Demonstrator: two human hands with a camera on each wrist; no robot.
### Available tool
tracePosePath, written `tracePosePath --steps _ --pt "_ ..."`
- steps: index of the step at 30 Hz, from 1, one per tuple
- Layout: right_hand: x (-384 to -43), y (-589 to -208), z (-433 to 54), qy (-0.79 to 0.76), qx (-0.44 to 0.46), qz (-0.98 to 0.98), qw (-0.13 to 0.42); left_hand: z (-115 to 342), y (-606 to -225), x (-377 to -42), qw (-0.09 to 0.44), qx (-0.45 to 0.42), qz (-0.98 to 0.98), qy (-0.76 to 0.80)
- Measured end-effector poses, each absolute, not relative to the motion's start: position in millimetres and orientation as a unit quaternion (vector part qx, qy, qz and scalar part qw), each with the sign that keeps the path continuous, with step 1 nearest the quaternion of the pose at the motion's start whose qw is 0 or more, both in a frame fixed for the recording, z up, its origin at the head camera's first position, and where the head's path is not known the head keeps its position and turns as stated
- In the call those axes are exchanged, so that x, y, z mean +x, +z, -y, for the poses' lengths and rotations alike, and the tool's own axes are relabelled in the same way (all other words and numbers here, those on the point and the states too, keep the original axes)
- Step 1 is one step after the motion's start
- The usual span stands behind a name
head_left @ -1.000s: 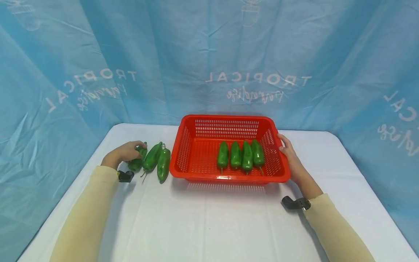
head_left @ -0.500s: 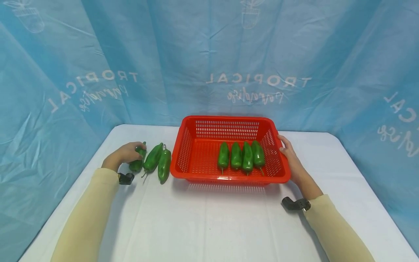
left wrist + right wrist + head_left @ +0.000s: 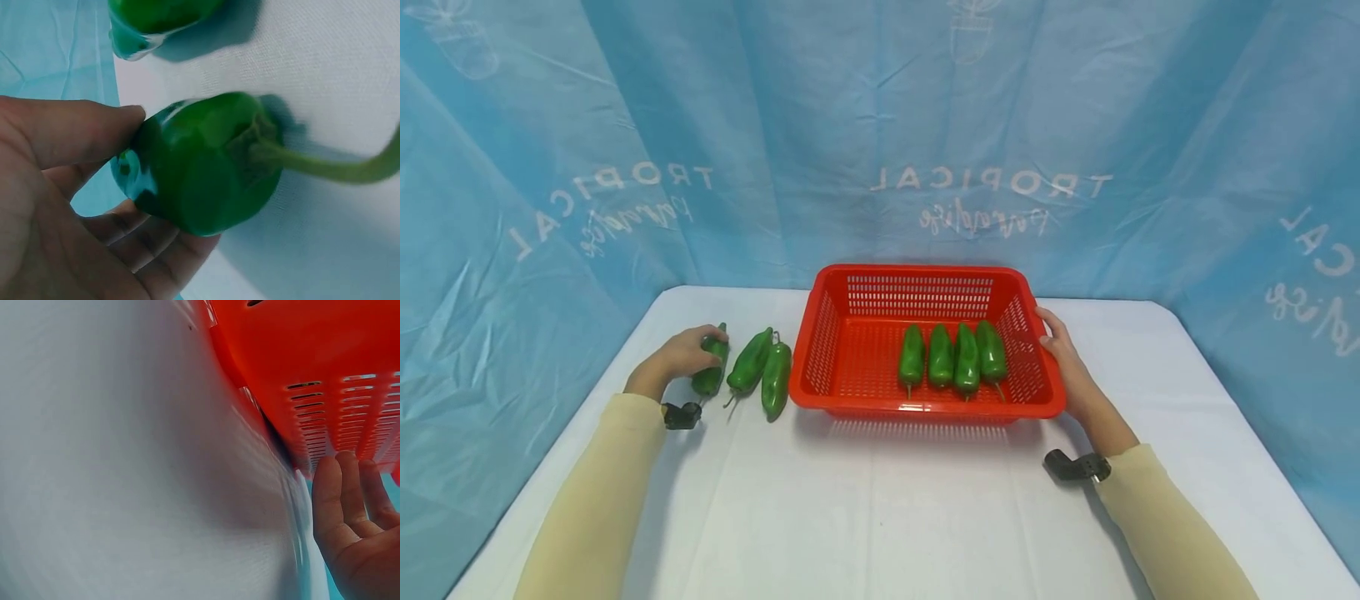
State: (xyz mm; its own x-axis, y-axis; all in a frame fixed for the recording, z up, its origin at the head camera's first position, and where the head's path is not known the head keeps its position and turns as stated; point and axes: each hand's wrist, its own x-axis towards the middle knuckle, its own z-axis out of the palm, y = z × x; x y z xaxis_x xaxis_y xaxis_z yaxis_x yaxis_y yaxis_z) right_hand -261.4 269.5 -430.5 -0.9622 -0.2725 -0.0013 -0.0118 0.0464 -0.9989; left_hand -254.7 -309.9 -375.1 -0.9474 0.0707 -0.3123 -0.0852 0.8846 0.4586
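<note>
At the table's left, my left hand (image 3: 683,354) holds a green pepper (image 3: 713,367) between thumb and fingers. The left wrist view shows this pepper (image 3: 206,165) stem end toward the camera, with its shadow on the cloth. Two more green peppers, one slanted (image 3: 750,362) and one nearly upright in view (image 3: 776,382), lie between that hand and the red basket (image 3: 917,410). Several green peppers (image 3: 941,357) stand in a row in the basket's right half. My right hand (image 3: 1070,367) grips the basket's right rim; its fingers (image 3: 351,487) touch the slotted outer wall.
A white cloth (image 3: 865,517) covers the table. Blue printed curtains (image 3: 880,125) hang behind it and along both sides. A small black camera is worn on the left wrist (image 3: 682,416) and another on the right wrist (image 3: 1077,467).
My left hand has shifted slightly left with the pepper, which now stands farther from the slanted one. The right hand and the basket have stayed in place.
</note>
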Motion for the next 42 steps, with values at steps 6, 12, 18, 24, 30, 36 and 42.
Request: tracePosePath --steps 6,12,18,24,30,36,42 --pt "-261 -430 -267 -0.690 -0.107 -0.710 0.092 313 -381 -254 0.138 -0.020 -0.956 0.258" --pt "-262 -430 -267 -0.687 -0.107 -0.712 0.096 311 -366 -250 0.080 -0.004 -0.956 0.283" --pt "-262 -427 -267 -0.686 -0.108 -0.714 0.093 295 -330 -246 0.064 0.032 -0.954 0.292" --pt "-260 -429 -268 -0.684 -0.101 -0.716 0.096 271 -310 -235 0.051 0.058 -0.952 0.297" --pt "-260 -430 -270 -0.684 -0.095 -0.717 0.094 251 -287 -227 0.024 0.096 -0.949 0.298" --pt "-260 -430 -270 -0.683 -0.089 -0.718 0.096 234 -271 -220 0.016 0.126 -0.944 0.305" --pt "-261 -429 -270 -0.684 -0.090 -0.718 0.096 220 -259 -216 0.006 0.159 -0.943 0.293"
